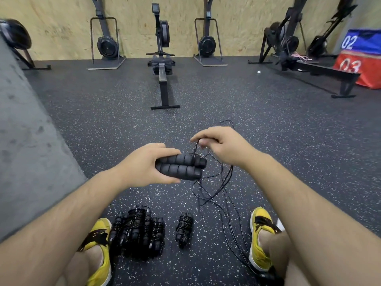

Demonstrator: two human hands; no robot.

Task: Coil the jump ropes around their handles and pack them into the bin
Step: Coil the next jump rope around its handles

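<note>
Your left hand (144,164) grips paired handles (181,167), long axis crosswise, ends pointing right; right hand (224,145) pinches rope (195,148)

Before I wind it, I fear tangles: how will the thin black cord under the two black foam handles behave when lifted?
The thin black cord looks floppy: it sags in loose crossing loops, so it will likely snag. Probably light: the right hand merely pinches it.

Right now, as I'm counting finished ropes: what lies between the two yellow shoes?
Head view: a pile of coiled jump ropes, one separate coiled rope, then loose cord near the right shoe.
</note>
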